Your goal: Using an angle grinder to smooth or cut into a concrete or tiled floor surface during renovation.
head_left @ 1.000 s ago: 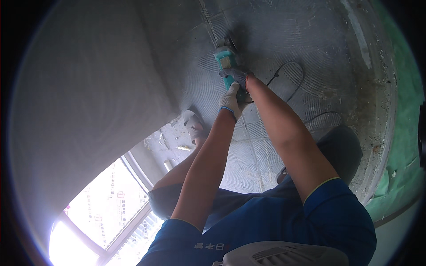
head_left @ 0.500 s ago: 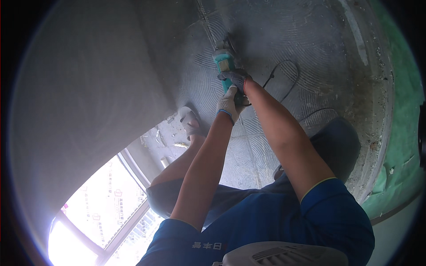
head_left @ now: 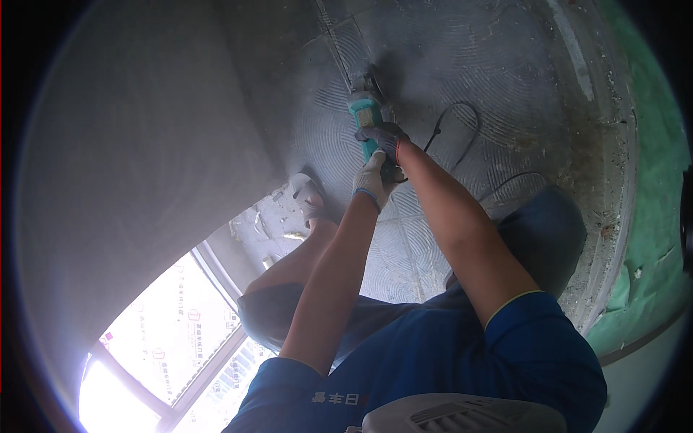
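Left hand [head_left: 371, 177], in a pale glove, was closed round the rear of a teal angle grinder [head_left: 367, 112]. Right hand [head_left: 385, 137], gloved in dark grey, was wrapped over the tool's body just ahead of it; the two sat close together. Grinder was low at the floor [head_left: 426, 252], head pointing away from the person. Whether its cutting edge touched, I couldn't tell: too much shadow.

From the head a narrow groove [head_left: 332, 40] ran on across the comb-ridged surface. Dust haze [head_left: 415, 61] hung beside it, mostly to the right. My reading: a cutting pass along that line was in hand. Next move seemed to call for both grips firm, tool square to the line, steady easing, cord out of the way.

Black cord [head_left: 476, 119] lay looped right of the grinder. Sandalled foot [head_left: 307, 189] planted to the left, pale scraps [head_left: 294, 236] near it. Farther out: grey wall [head_left: 144, 144], bright window [head_left: 166, 325] lower left, green sheeting [head_left: 653, 144] along the right.
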Tool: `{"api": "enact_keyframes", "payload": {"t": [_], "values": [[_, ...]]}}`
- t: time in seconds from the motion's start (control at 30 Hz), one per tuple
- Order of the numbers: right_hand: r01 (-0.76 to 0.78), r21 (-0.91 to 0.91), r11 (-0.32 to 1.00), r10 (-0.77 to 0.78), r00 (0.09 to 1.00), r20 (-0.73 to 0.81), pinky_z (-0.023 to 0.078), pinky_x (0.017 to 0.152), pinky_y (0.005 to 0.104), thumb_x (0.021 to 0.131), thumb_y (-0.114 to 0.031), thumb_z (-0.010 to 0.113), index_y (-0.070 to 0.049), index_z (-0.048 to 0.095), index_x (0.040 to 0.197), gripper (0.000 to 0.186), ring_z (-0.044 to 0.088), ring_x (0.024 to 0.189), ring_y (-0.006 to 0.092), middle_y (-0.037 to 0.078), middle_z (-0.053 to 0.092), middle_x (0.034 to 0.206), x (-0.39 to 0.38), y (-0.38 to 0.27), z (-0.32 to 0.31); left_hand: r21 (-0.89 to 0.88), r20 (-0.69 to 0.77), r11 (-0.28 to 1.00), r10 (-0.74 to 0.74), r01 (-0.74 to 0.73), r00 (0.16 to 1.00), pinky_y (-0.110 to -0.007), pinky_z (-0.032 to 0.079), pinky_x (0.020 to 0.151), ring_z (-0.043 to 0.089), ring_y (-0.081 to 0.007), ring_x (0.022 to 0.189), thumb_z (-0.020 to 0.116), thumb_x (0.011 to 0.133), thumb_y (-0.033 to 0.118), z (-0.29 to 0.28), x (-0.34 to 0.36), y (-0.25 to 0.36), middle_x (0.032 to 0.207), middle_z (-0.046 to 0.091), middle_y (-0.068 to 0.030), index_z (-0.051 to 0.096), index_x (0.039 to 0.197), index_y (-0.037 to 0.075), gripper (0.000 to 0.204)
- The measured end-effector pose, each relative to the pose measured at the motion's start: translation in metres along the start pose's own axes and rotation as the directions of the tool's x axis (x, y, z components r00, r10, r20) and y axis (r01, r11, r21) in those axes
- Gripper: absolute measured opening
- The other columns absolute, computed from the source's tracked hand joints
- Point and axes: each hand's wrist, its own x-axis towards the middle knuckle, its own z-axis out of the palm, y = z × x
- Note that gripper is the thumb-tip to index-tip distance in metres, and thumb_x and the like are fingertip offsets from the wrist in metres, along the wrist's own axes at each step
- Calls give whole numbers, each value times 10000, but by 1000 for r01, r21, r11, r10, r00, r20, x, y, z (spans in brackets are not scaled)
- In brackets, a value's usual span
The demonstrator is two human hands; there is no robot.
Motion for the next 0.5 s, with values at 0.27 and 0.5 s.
{"api": "enact_keyframes", "payload": {"t": [0.27, 0.5], "values": [[15, -6, 1000, -15, 1000, 11, 490, 824, 373, 688, -353, 762, -37, 690, 1020, 463, 620, 897, 235, 123, 659, 978, 2, 13, 0, -13, 20, 1000, -4, 5, 1000, -428, 581, 752, 660, -290, 882, 594, 943, 291, -2, -7, -6, 1064, 639, -123, 523, 1164, 26, 353], [8, -52, 999, -10, 1000, -23, 481, 838, 357, 743, -358, 721, -82, 725, 988, 369, 614, 893, 208, 80, 669, 971, 1, 17, -1, -27, -2, 1000, -2, 2, 1000, -438, 578, 768, 656, -290, 896, 595, 943, 273, -2, -6, -11, 1071, 632, -129, 513, 1183, 11, 365]]}}
